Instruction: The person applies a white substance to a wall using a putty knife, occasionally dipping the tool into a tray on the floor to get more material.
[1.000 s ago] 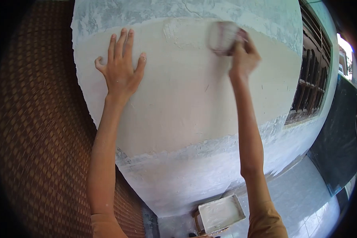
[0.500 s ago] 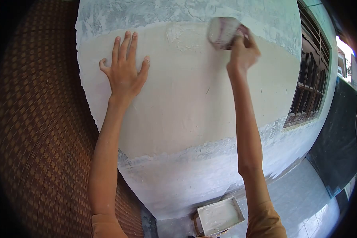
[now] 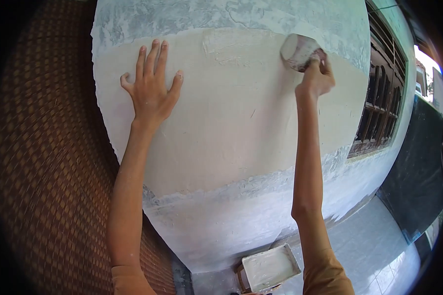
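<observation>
My left hand [image 3: 152, 96] lies on the wall [image 3: 211, 132] with its fingers spread. Higher up and to the right, my right hand [image 3: 318, 76] grips a putty knife [image 3: 299, 50] whose wide blade is smeared with whitish putty. The blade overlaps the upper edge of a smooth cream band of putty, where it meets the rougher grey-white surface above. A thicker, ridged patch of putty [image 3: 234, 46] shows between my two hands near that edge.
A white tray of putty [image 3: 272, 268] stands low by the wall's foot, on a wooden support. Brown woven matting [image 3: 49, 147] runs down the left side. At right are a dark wooden window [image 3: 383, 96] and a black panel [image 3: 416, 162] above the tiled floor.
My right hand and the putty knife have moved right and slightly down along the wall. My left hand stays in the same place on the wall.
</observation>
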The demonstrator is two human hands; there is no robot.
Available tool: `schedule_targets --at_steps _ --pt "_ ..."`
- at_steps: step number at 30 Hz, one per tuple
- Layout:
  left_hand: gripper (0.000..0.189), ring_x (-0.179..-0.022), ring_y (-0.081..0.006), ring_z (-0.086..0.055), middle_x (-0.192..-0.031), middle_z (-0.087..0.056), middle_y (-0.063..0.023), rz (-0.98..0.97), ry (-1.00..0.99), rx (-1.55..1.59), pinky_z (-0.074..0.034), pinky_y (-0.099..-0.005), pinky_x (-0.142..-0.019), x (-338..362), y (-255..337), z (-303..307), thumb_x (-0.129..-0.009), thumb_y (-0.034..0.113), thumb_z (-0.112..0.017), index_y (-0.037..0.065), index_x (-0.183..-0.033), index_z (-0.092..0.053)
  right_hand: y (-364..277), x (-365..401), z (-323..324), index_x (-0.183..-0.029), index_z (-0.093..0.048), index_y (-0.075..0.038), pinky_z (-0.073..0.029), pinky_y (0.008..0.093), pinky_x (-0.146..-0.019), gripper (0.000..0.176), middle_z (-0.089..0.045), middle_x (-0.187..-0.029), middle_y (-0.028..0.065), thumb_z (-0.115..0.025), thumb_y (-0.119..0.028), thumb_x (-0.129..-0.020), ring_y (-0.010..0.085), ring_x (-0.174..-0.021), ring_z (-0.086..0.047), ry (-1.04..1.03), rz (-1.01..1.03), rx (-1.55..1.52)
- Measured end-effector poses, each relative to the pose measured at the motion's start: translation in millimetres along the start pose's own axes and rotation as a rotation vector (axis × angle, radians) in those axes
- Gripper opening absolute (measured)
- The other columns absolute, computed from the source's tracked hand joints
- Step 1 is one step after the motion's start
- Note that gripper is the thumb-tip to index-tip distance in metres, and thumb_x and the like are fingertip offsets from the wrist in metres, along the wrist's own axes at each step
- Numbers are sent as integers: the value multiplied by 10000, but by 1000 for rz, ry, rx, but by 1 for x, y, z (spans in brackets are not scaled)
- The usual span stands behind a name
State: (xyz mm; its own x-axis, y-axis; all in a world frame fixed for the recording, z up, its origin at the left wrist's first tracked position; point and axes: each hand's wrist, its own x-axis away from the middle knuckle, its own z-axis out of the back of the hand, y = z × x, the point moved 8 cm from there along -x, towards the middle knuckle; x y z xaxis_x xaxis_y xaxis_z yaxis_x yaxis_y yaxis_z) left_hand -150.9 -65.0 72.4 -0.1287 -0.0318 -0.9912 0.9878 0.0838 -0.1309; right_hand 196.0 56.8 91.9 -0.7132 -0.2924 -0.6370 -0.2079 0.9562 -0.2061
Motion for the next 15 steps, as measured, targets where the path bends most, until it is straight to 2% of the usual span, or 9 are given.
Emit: schedule_targets --at_steps 2,3,5,6,8,9,11,12,15 --pt "678 -1458 -229 -230 -1579 -299 -5 18 -3 2 -182 -630 -1025 1 0 1 -898 394 -545 223 -1518 -330 -7 -1 3 -1232 -629 35 -536 270 -580 333 -692 -928 99 -588 18 -902 142 -748 -641 22 36 -91" --pt "682 -1460 -228 -226 -1581 -296 -6 31 -5 9 -181 -630 -1027 0 2 1 -897 394 -546 225 -1520 -326 -7 11 -9 -1238 -625 39 -538 274 -596 340 -695 -984 117 -597 7 -901 150 -784 -648 -54 -44 7" --pt "684 -1461 -228 -222 -1582 -292 -6 24 -10 -11 -180 -632 -1028 0 2 0 -897 398 -546 224 -1520 -324 4 34 -42 -1247 -625 37 -532 306 -792 380 -706 -1060 140 -658 -70 -883 164 -853 -647 -235 -21 19" --pt "687 -1463 -228 -218 -1584 -289 -5 21 -13 -40 -178 -634 -1029 0 1 -1 -896 402 -546 224 -1521 -323 3 49 -55 -1232 -638 31 -512 306 -846 385 -713 -1051 134 -684 -113 -878 165 -856 -647 -324 -5 23" --pt "690 -1463 -229 -218 -1584 -287 -3 12 -17 -37 -176 -637 -1030 1 0 -1 -894 404 -550 223 -1520 -323 1 53 -59 -1214 -651 27 -524 306 -801 357 -716 -1032 135 -678 -101 -882 166 -844 -649 -325 41 93" --pt "694 -1463 -230 -218 -1585 -286 -2 10 -20 -42 -174 -639 -1030 0 -2 -1 -892 406 -554 222 -1520 -322 5 42 -51 -1214 -651 27 -524 306 -801 357 -716 -1032 135 -678 -101 -882 166 -844 -649 -321 42 93" --pt "695 -1462 -231 -218 -1584 -286 -2 9 -18 -22 -172 -641 -1031 -1 0 0 -891 403 -557 222 -1520 -324 18 4 -13 -1191 -664 28 -535 307 -769 321 -717 -1003 135 -656 -71 -886 168 -838 -653 -154 4 128" --pt "695 -1462 -232 -219 -1584 -285 -2 11 -19 -1 -170 -643 -1032 -1 0 0 -890 401 -561 223 -1519 -325 11 -3 2 -1185 -669 23 -541 306 -736 304 -715 -981 136 -636 -54 -893 168 -833 -655 -57 -80 79" --pt "694 -1461 -232 -219 -1584 -285 -5 17 -11 -5 -171 -641 -1032 0 0 -2 -889 396 -559 224 -1519 -325 -3 -6 10 -1189 -672 12 -541 308 -731 305 -714 -979 134 -629 -54 -894 169 -840 -653 53 -34 -52"
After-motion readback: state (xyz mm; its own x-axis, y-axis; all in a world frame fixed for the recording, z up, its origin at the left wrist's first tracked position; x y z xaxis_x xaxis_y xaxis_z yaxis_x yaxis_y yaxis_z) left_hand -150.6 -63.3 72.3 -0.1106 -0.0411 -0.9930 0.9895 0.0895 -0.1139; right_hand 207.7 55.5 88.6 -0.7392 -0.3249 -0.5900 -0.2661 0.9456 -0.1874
